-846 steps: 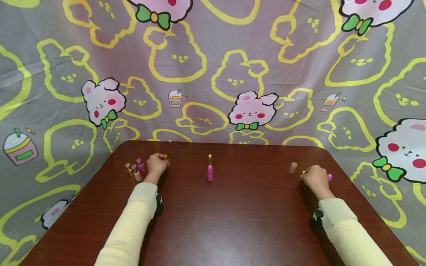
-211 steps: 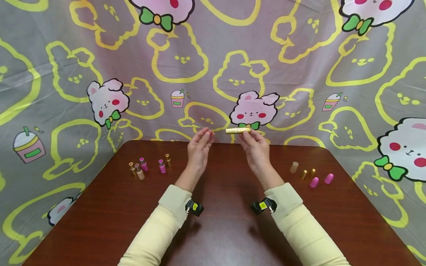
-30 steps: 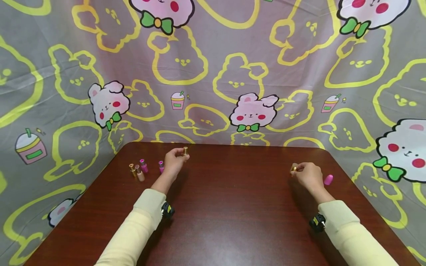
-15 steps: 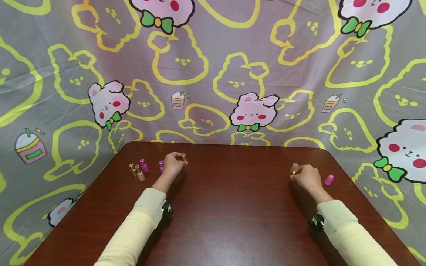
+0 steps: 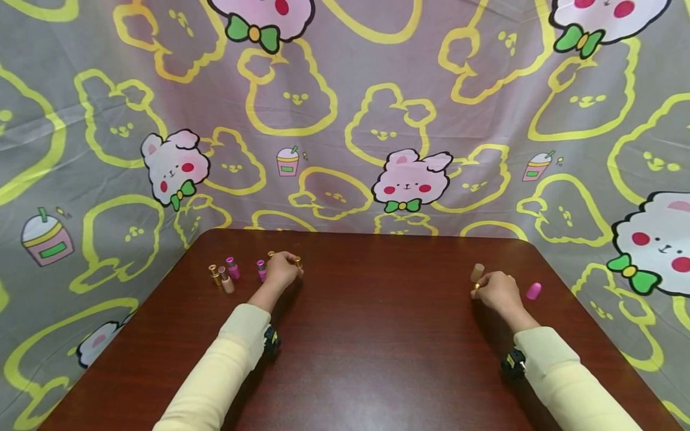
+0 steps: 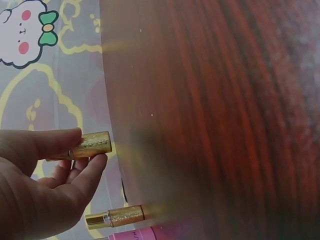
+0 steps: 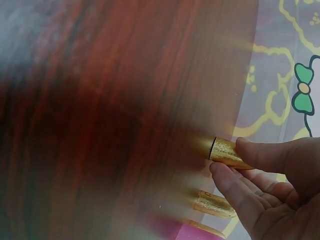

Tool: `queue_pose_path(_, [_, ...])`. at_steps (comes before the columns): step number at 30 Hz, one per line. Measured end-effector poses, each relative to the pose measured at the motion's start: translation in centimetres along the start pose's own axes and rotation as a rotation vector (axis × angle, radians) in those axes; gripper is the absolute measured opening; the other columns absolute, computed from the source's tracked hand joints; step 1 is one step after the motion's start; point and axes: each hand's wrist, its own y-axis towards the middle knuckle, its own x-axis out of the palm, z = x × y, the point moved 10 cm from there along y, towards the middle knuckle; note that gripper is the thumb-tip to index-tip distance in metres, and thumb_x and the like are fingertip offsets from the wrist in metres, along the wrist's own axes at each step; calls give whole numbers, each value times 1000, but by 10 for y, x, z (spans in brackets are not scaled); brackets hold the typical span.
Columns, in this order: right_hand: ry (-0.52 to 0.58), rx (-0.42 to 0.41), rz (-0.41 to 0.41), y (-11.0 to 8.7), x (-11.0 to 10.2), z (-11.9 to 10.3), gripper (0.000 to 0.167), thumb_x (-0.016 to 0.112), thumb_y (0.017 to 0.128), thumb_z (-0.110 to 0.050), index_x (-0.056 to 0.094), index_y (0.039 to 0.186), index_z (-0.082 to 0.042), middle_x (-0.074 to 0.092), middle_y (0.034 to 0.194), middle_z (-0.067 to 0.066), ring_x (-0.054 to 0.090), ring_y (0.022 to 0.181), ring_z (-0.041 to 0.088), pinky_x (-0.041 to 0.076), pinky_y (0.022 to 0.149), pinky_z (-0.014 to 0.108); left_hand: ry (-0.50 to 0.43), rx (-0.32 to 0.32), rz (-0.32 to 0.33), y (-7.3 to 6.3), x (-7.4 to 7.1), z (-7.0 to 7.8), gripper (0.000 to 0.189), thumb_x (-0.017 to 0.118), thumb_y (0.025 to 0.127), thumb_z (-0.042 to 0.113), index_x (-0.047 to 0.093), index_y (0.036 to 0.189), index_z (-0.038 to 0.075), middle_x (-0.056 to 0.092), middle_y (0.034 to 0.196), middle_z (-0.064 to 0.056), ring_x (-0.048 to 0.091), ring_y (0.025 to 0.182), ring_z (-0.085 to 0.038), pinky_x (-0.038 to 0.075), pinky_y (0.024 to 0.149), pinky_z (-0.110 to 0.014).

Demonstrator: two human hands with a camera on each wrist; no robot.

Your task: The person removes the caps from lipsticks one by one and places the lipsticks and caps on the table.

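At the back left of the table, my left hand [image 5: 282, 272] pinches an uncapped gold lipstick tube [image 5: 298, 262] between thumb and fingers. The left wrist view shows its patterned base [image 6: 97, 144] pointing toward the tabletop. On the right side my right hand [image 5: 498, 293] pinches a gold lipstick cap [image 7: 227, 152], its rim at or just above the wood; contact cannot be told. Beside that hand stand a second gold cap [image 7: 214, 204] and a pink cap [image 7: 197, 232]. A beige cap [image 5: 477, 273] stands just behind the right fingers. Some caps are hidden by the hand in the head view.
Uncapped lipstick tubes stand at the left: gold [image 5: 215, 275], beige [image 5: 226, 281], pink [image 5: 233, 269], another pink [image 5: 262, 270] and a partly hidden gold one [image 5: 271, 255]. Another pink cap [image 5: 533, 291] stands near the right edge. A patterned curtain [image 5: 334, 120] hangs behind the table [image 5: 366, 335].
Earlier the right hand held a gold lipstick in mid-air; now tube and cap are apart, one in each hand. Within the last second both hands have lowered them toward the table.
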Motion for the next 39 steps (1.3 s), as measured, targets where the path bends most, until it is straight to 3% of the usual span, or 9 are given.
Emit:
queue_pose_path(7, [-29, -4, -6, 1, 3, 1, 16, 79, 75, -9, 68, 66, -2, 58, 57, 0, 50, 63, 28, 39, 55, 35, 60, -1, -13, 2, -1, -3, 29, 78, 70, -3, 67, 97, -3, 68, 95, -18, 61, 97, -36, 49, 83, -39])
queue_pose_path(15, [-39, 21, -33, 0, 5, 1, 15, 78, 76, -8, 69, 66, -2, 59, 56, 1, 52, 61, 25, 40, 53, 34, 76, -43, -57, 3, 3, -11, 28, 78, 68, -5, 65, 92, -2, 67, 91, -15, 59, 90, -30, 51, 73, -33])
queue_pose_path(23, [-49, 19, -30, -2, 5, -3, 21, 77, 77, -7, 65, 60, -3, 52, 50, -2, 49, 55, 21, 38, 50, 31, 91, -28, -56, 4, 6, -13, 27, 78, 68, -5, 64, 90, -1, 66, 89, -13, 59, 89, -29, 49, 71, -32])
queue_pose_path(32, [-60, 8, -26, -2, 4, -3, 21, 79, 75, -8, 66, 61, -1, 53, 50, -1, 49, 58, 25, 39, 52, 35, 33, -15, -70, 4, 6, -14, 28, 77, 70, -7, 66, 95, -2, 66, 87, -14, 60, 84, -27, 51, 64, -30])
queue_pose_path(34, [-71, -15, -18, -2, 4, -5, 22, 79, 75, -8, 65, 59, -2, 52, 49, -2, 48, 58, 25, 42, 58, 41, 11, 9, -69, 4, 5, -12, 28, 78, 68, -7, 65, 92, -3, 65, 82, -14, 60, 78, -26, 51, 61, -30])
queue_pose_path(39, [-78, -38, -22, -2, 3, -6, 19, 79, 74, -8, 67, 61, -2, 55, 51, -1, 49, 59, 26, 42, 62, 44, -5, 25, -72, 3, 2, -11, 29, 81, 66, -6, 65, 90, -2, 66, 80, -13, 61, 77, -26, 50, 65, -32])
